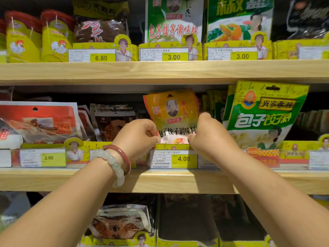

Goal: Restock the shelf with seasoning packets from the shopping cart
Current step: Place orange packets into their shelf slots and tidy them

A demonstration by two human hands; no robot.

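An orange-yellow seasoning packet with a portrait and black lettering stands upright in the middle shelf's slot above the 4.00 price tag. My left hand, with two bracelets on its wrist, pinches the packet's lower left edge. My right hand grips its lower right edge. The packet's bottom is hidden behind the yellow tray front. The shopping cart is out of view.
A large green and yellow packet stands just right of my right hand. Red and dark packets fill the slots to the left. The wooden shelf edge runs under my wrists. The upper shelf holds green packets; the tray below looks dark.
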